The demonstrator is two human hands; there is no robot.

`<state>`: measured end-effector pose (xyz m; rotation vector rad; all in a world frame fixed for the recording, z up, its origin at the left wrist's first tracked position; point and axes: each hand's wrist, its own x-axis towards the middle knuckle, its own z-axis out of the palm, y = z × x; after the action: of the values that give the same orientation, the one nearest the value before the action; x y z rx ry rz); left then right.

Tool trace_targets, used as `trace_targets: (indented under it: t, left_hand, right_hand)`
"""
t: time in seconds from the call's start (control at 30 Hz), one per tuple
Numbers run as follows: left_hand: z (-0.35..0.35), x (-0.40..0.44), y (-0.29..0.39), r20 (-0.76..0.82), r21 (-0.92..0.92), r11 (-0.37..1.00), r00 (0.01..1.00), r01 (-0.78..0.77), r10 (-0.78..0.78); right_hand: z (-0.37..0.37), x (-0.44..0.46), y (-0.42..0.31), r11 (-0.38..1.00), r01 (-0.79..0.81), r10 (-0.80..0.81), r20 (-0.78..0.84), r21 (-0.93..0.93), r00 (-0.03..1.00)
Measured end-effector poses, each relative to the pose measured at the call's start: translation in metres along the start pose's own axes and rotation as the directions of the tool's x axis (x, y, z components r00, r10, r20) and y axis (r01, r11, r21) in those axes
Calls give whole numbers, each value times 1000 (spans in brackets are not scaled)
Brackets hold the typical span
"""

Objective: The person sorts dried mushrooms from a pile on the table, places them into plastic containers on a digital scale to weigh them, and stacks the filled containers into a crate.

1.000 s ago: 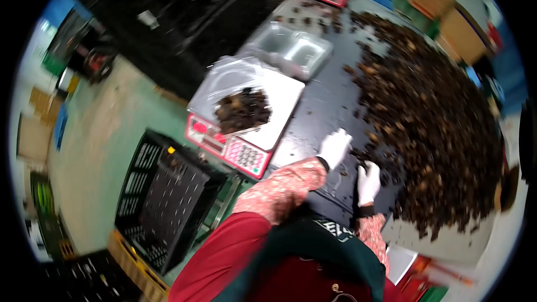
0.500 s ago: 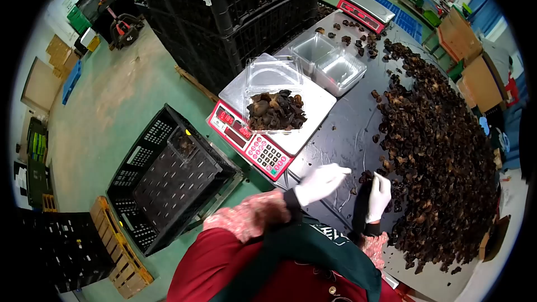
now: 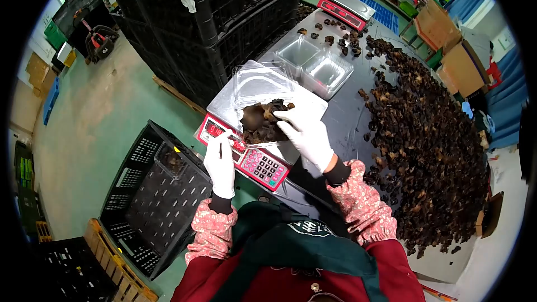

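Note:
An open clear plastic clamshell box holds dark, wrinkled pieces that look like wood ear mushrooms. It rests on the silver pan of a red-and-white digital scale, its lid raised at the back. My right hand, in a white glove, reaches over the box's right side, thumb and fingers apart at the mushrooms. My left hand, also gloved, is in front of the scale's lit red display, left of the box. Its fingers are stretched upward, and I see nothing in them.
Two clear plastic boxes stand behind the scale. A large heap of mushrooms covers the table's right side. A second scale sits at the far end. Left are a black crate with a filled box inside and tall stacked crates.
Both hands have moved from the table beside the heap to the scale. My right hand is now at the box and my left hand at the display. The view has shifted slightly.

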<state>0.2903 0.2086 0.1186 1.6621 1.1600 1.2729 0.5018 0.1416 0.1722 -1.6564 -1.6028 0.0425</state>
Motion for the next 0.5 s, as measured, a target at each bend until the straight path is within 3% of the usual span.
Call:
trace_targets:
  t: [0.03,0.07,0.13,0.17,0.3,0.37,0.4,0.43,0.47,0.5]
  left_hand:
    - [1,4,0,-3,59,996,997,-71,71]
    - [2,8,-1,-6,56,996,998,-63,64]
    - [4,15,-2,28,72,988,990,-139,137]
    - [4,16,0,37,41,995,995,-89,88]
    - [3,22,-12,8,30,997,998,-66,66]
    - [-3,24,-7,-19,-25,1000,1000,0,-1]
    - [-6,24,-5,-39,-80,995,997,61,-64]
    - [-9,24,-18,-68,-79,996,997,39,-44]
    - [-11,24,-6,-78,-247,959,984,139,-163]
    - [-14,25,-4,-91,-273,955,986,111,-141]
  right_hand:
    - [3,10,-7,995,90,-89,11,-42,996]
    - [13,16,-9,998,57,-55,65,-24,996]
    - [27,29,-24,982,41,-20,116,-182,993]
    - [31,36,-33,936,27,52,214,-350,975]
    - [51,37,-21,886,89,-8,177,-455,984]
    - [38,38,-23,980,-49,66,82,-194,994]
    - [32,37,-19,996,0,-5,-56,-87,998]
    - [24,34,-13,1000,-23,23,-35,10,999]
    - [13,32,-9,993,-49,50,-14,107,999]
    - [-2,24,-12,944,-225,228,18,240,974]
